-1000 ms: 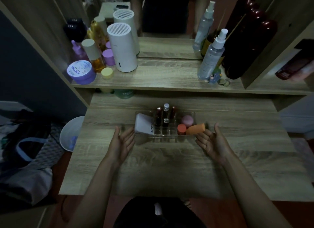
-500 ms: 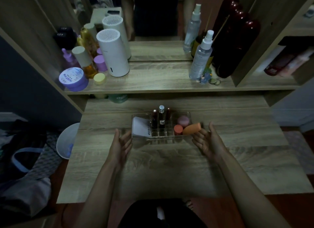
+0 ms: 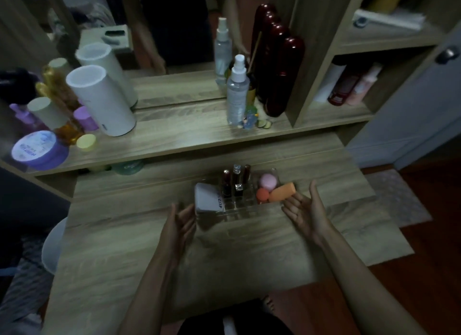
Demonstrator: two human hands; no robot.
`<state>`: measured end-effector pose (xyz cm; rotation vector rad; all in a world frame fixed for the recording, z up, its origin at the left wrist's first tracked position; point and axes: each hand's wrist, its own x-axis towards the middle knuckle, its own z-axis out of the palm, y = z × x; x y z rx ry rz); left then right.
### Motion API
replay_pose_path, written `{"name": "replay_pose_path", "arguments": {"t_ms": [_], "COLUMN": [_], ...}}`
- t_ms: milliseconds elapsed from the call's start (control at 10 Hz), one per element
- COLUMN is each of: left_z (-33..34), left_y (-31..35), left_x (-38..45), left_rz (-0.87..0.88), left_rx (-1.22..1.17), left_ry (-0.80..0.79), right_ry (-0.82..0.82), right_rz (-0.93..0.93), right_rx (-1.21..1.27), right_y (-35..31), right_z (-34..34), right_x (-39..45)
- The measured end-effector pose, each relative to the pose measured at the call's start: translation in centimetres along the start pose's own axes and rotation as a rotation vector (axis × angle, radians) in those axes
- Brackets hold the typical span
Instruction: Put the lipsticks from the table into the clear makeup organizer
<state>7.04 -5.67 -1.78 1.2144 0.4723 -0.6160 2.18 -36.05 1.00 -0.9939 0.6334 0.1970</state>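
Your lipsticks (image 3: 236,179) stand upright in the middle slots of the clear makeup organizer (image 3: 237,205), which sits toward the back edge of the worktop (image 3: 249,247), so each stays separate and easy to pick. No loose lipstick shows on the worktop; the loading looks done. Your left hand (image 3: 180,225) and right hand (image 3: 304,210) flank the organizer, palms inward, fingers spread and empty, probably to lift or square it. In the dim, blurred view, the clear walls nearly vanish, and whether your left fingers touch it is uncertain.
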Motion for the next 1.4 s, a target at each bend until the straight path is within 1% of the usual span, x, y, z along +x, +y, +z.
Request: {"name": "replay_pose_path", "arguments": {"t_ms": [200,400,600,800,900,1000,1200,1300,1400], "left_z": [5.5,11.1,16.1,20.2,21.3,22.0,21.9,21.8,21.8], "left_y": [-0.6,-1.0,-2.1,-2.5,-2.5,-2.8,-3.2,-3.0,-2.6], "left_x": [1.1,1.0,1.1,1.6,1.6,1.9,2.6,2.9,1.9], "left_rz": [-0.029,-0.096,-0.081,-0.122,-0.130,-0.131,-0.165,-0.164,-0.089], "left_rx": [0.045,0.083,0.189,0.192,0.195,0.171,0.173,0.183,0.263], "left_ry": [-0.074,-0.177,-0.249,-0.238,-0.223,-0.188,-0.177,-0.189,-0.098], "right_ry": [0.041,0.080,0.089,0.138,0.130,0.138,0.095,0.081,0.195], "right_rz": [-0.070,-0.122,-0.170,-0.186,-0.191,-0.191,-0.207,-0.196,-0.178], "right_rx": [0.110,0.131,0.167,0.154,0.150,0.144,0.128,0.181,0.063], "right_y": [-1.9,-4.5,-7.6,-10.1,-10.9,-11.4,-11.4,-11.7,-11.5], "right_z": [-4.6,-9.0,-13.4,-16.1,-17.0,-17.9,-19.2,-18.9,-18.3], "right_x": [-0.8,-1.1,-0.8,0.2,1.0,1.8,2.8,2.5,1.6]}}
